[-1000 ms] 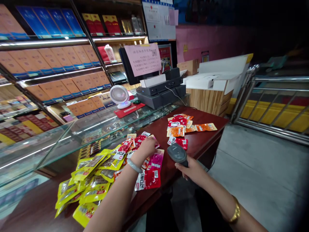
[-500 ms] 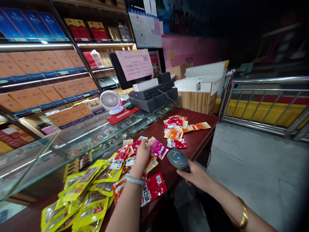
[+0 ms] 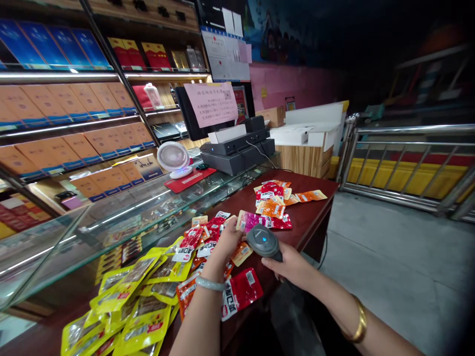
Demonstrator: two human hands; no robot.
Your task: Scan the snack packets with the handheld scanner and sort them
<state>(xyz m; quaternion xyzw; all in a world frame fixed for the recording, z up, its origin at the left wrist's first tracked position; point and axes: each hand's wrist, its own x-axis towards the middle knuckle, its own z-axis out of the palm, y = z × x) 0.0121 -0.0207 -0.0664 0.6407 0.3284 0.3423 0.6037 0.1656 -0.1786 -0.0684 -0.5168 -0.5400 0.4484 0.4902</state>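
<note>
My left hand (image 3: 230, 236) is closed on the near end of a magenta snack packet (image 3: 249, 220), lifted over the dark red table. My right hand (image 3: 289, 264) grips a grey barcode scanner (image 3: 262, 238) with a lit blue light. The scanner's head is close beside the packet and overlaps its lower edge in view. Below and around my left wrist lie red and orange snack packets (image 3: 243, 288), partly hidden by the arm. Yellow packets with clear windows (image 3: 143, 316) are heaped at the lower left.
Another group of red and orange packets (image 3: 272, 195) lies farther along the table (image 3: 309, 217). A glass display counter (image 3: 148, 217) runs along the left, with a small white fan (image 3: 173, 157) and a monitor with a pink notice (image 3: 211, 105). A metal railing (image 3: 404, 153) stands at right.
The scanner has moved left and up, closer to the magenta packet. My left hand has shifted slightly right, and the packet is now tilted more level. The view has shifted slightly.
</note>
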